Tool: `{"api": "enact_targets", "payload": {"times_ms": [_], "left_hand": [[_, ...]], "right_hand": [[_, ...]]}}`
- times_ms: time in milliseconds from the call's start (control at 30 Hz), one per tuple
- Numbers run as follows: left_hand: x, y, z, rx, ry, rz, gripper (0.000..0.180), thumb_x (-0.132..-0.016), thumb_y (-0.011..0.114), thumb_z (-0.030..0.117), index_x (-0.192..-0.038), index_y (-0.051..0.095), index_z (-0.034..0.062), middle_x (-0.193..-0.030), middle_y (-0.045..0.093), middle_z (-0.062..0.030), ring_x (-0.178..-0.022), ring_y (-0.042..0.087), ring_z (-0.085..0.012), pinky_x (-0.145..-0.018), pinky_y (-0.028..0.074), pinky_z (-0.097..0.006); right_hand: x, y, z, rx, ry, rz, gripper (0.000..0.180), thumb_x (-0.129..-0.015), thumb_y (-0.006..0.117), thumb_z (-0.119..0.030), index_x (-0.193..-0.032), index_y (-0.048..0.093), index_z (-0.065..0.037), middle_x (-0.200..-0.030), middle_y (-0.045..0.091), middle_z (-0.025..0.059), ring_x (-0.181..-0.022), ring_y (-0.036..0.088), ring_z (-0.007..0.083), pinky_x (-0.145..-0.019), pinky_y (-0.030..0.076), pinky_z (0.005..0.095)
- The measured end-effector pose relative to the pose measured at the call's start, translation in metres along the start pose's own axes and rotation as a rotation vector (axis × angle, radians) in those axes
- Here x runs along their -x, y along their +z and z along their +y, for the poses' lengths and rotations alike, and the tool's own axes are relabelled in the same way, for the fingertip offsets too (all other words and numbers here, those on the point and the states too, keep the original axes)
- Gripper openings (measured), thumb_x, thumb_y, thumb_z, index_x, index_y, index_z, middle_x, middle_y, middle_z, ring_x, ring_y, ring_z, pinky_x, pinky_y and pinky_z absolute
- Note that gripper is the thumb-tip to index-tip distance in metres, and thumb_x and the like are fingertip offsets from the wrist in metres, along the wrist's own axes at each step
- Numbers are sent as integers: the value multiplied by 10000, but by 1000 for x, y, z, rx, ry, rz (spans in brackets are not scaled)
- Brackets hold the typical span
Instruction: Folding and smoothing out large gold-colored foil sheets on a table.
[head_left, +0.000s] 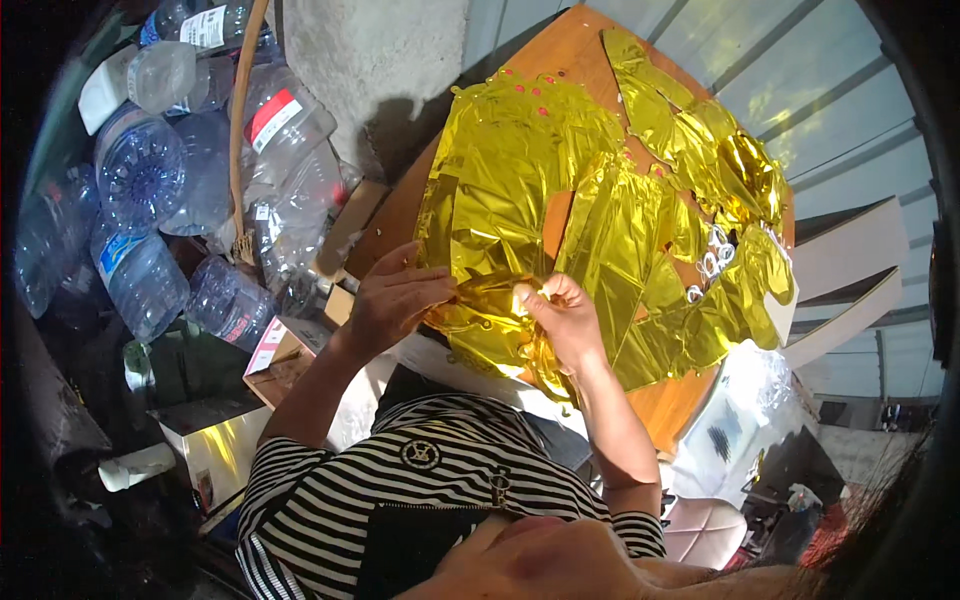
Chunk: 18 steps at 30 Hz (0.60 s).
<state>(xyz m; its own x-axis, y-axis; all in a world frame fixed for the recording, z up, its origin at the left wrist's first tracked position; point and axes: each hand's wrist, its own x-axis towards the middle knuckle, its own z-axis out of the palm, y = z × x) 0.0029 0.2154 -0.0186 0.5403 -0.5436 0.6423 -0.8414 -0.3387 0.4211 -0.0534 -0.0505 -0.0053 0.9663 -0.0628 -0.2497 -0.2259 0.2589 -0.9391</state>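
Right hand (572, 326) had its fingers pinched on crinkled gold foil (490, 293) at the near edge of the worktop (662, 412); couldn't tell if the left hand (392, 300) gripped too. That bit wasn't flat yet; foil sheets (520, 140) farther out mostly were.

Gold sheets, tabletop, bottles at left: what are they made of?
Gold sheets: probably metallised film or foil, mirror-glossy; sharp creases, bright glints.
Tabletop: possibly wood or wood-look board, smooth-looking; orange-brown colour, grain unclear.
Bottles: likely clear plastic, glossy; see-through, ribbed walls.

Foil (520, 140) on table (658, 415), bottles (140, 168) left
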Motion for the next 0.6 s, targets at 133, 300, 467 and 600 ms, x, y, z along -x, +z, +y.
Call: {"api": "enact_targets", "payload": {"times_ms": [133,300,467,600], "left_hand": [[9,-8,-2,-51,57,-77,250,-799,803,107,-1022,692,123,-1035,756,-34,-1069,713,-207,-1081,450,-488],[-12,-31,6,73,27,-348,265,-812,806,246,-1016,705,110,-1031,743,-55,-1100,686,-225,-1092,430,-495],[-55,2,-7,-10,154,-316,217,-901,707,243,-1022,705,62,-1090,706,-108,-1028,674,-271,-954,507,-420],[-85,37,-31,-51,173,-345,151,-897,673,180,-977,694,54,-975,683,-113,-941,668,-281,-856,532,-404]], "right_hand": [[-1,7,-13,67,-124,178,130,-936,757,-111,-872,645,-95,-826,641,-42,-737,530,43,-717,421,210],[-3,10,-36,39,-178,197,89,-922,757,-63,-916,669,-50,-923,714,1,-808,599,45,-792,477,220],[-15,15,-40,107,-259,154,130,-903,771,-35,-878,646,-62,-885,705,-2,-774,591,39,-730,478,201],[-31,16,-52,289,-309,95,136,-889,786,-42,-956,668,-51,-929,713,3,-820,610,41,-744,478,187]]}}
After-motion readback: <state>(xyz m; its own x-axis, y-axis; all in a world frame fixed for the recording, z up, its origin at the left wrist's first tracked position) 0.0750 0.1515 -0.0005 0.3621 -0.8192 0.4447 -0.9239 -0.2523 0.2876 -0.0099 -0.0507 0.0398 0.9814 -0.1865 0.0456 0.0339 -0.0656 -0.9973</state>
